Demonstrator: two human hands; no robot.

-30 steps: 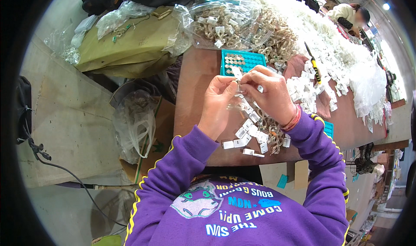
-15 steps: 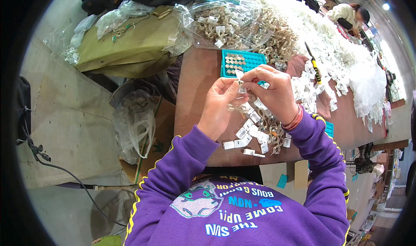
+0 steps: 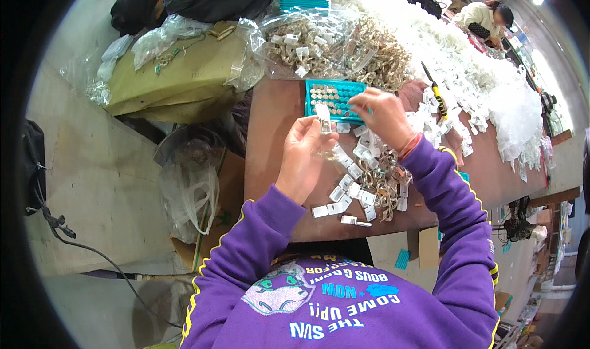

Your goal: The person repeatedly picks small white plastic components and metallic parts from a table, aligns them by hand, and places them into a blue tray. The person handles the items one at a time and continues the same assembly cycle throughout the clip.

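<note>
Head view: my left hand (image 3: 305,155) pinches a small white tag (image 3: 323,116); my right hand (image 3: 384,115), fingers curled over the far teal tray (image 3: 314,100), grip unclear.

A single head-worn fisheye view looks steeply down, close over the brown table (image 3: 276,121) and the person's own forearms

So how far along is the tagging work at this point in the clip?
Seemingly done: a loose batch of small white tagged pieces lies on the brown table by the person's forearms. In hand: the left hand holds up one small white tag, while the right hand reaches over the teal plastic tray of small round parts. Left: bulging clear bags of metal pieces behind the tray.
</note>
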